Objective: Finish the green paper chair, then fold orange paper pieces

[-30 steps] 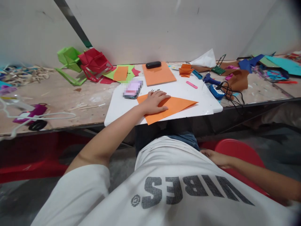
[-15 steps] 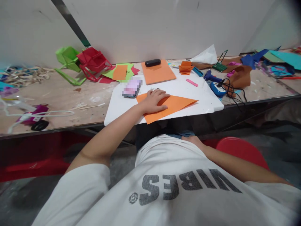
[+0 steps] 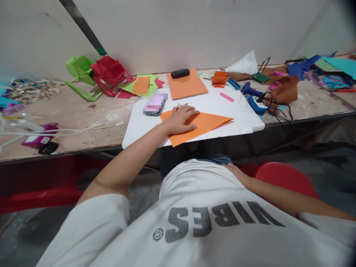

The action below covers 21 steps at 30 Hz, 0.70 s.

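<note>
My left hand (image 3: 182, 119) lies flat on a folded sheet of orange paper (image 3: 211, 121), fingers stretched out and slightly apart. The paper tapers to a point on the right, and one corner reaches the front edge of the white board (image 3: 136, 128) beneath it. Down by my waist, against my jeans, is my right hand (image 3: 235, 170); its fingers are mostly hidden behind my shirt. Just beyond the left hand lies a phone (image 3: 156, 104) with a blurred screen. A pink cutter-like stick (image 3: 227, 97) rests on the board to the right.
A black case (image 3: 180, 73) sits on a stack of orange paper (image 3: 191, 87). To the right are a small folded orange piece (image 3: 219, 79), a blue glue gun (image 3: 251, 89) and tangled black cords (image 3: 274, 105). Green (image 3: 79, 66) and red (image 3: 110, 69) paper models stand at left.
My right hand has slid slightly to the right along my waist. My left hand and the orange paper stay in place; the view shifts a little.
</note>
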Tool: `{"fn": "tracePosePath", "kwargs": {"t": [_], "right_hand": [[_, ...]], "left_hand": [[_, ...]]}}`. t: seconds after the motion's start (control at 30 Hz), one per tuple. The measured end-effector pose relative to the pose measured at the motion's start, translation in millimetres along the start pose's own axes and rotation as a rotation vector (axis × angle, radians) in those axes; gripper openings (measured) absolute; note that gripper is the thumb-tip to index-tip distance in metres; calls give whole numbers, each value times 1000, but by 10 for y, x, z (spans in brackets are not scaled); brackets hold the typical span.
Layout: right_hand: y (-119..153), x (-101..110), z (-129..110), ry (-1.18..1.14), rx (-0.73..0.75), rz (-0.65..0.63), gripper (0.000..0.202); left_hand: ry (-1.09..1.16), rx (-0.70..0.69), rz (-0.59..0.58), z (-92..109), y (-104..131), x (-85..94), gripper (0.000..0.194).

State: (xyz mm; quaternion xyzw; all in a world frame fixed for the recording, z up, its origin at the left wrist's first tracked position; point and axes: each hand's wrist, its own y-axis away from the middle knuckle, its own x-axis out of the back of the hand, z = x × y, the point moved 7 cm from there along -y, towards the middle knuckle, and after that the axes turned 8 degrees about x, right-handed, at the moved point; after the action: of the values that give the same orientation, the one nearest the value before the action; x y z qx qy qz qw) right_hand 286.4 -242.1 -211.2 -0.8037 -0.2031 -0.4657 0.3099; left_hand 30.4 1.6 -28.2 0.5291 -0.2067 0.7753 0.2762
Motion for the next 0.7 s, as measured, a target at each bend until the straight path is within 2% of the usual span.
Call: {"fn": "tracePosePath", "kwargs": {"t": [0.1,0.2,0.33,0.4,0.47,0.5,0.6,0.7], "right_hand": [[-299,-98,81,-54,14,-71,28],[-332,-84,74,-103,38,-159,26],[93,112,21,-175,74,-296,31],[372,173,45,-228,30,-377,58],[547,181,103,-290,-58,-390,69],[576,161,139,-307,-108,-374,65],[446,21,226,-294,-220,-292,30],[144,-172,272,-277,-274,-247,22]], "left_hand": [[-3,0,-12,8,7,0,92],[-11,-1,-11,2,8,-3,91],[-16,7,-4,-27,-1,-16,91],[-16,10,0,-36,-6,-20,91],[-14,9,4,-35,-8,-19,89],[-13,9,6,-32,-7,-16,89],[-12,11,2,-26,-3,-11,90],[-13,10,-4,-25,-4,-14,92]]}}
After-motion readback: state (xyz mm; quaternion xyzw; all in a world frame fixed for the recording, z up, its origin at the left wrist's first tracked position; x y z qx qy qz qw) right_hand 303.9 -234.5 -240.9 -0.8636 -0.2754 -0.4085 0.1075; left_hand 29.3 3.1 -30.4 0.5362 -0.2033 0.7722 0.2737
